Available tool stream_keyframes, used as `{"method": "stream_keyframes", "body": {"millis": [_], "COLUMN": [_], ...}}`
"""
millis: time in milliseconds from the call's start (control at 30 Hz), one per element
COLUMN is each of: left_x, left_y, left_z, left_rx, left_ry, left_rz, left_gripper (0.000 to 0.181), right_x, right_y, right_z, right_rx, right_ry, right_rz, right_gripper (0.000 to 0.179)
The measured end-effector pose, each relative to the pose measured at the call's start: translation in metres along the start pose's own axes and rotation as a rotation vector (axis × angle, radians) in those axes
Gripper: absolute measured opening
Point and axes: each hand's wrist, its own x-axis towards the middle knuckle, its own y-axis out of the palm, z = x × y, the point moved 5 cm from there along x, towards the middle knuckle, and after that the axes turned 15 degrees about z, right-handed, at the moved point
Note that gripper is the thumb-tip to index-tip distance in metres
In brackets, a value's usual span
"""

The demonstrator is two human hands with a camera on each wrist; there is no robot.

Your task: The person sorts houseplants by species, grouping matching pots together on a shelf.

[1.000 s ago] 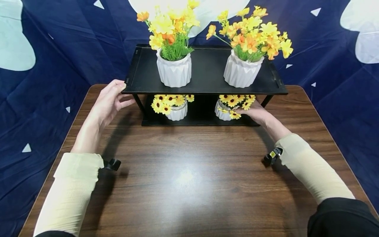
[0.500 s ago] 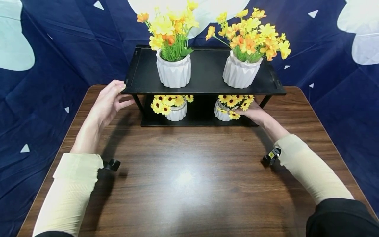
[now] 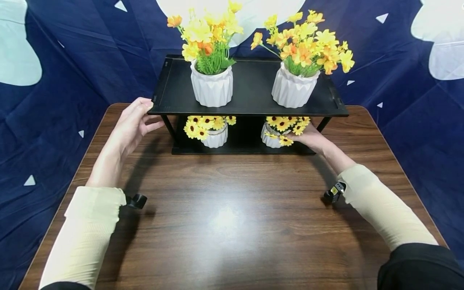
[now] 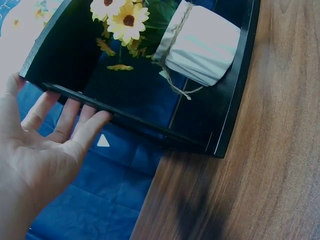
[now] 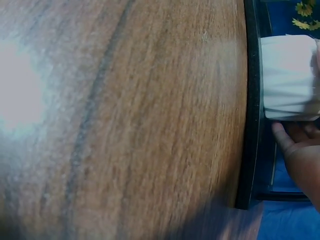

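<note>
A black two-tier shelf (image 3: 250, 90) stands at the back of the wooden table. My left hand (image 3: 128, 123) grips its front left corner. In the left wrist view the thumb lies at the upper board's corner and the other fingers touch the side post (image 4: 145, 130). My right hand (image 3: 309, 137) reaches in from the right and holds the right white flowerpot (image 3: 270, 140) on the lower tier. Yellow daisies (image 3: 284, 125) partly cover those fingers. In the right wrist view, fingers (image 5: 282, 137) meet the lower side of this pot (image 5: 287, 77).
Two taller white pots, left (image 3: 212, 88) and right (image 3: 294, 90), stand on the upper board with yellow and orange flowers. Another daisy pot (image 3: 215, 139), tied with twine, sits on the lower left. Dark blue cloth (image 3: 87, 48) hangs behind the table (image 3: 224, 189).
In the head view the shelf and pots appear slightly further left. Both hands keep their hold in the same places.
</note>
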Motion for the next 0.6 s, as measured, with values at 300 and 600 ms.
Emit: {"method": "stream_keyframes", "body": {"millis": [300, 600], "left_x": [0.0, -0.001], "left_y": [-0.001, 0.0], "left_z": [-0.001, -0.001], "left_rx": [0.004, -0.004], "left_ry": [-0.007, -0.008], "left_rz": [-0.004, -0.004], "left_gripper": [0.005, 0.005], "right_x": [-0.005, -0.018], "right_y": [0.0, -0.002], "right_z": [0.003, 0.004], "right_rx": [-0.099, -0.26], "right_ry": [-0.019, 0.081], "right_rz": [-0.04, -0.029], "right_gripper": [0.057, 0.063]}}
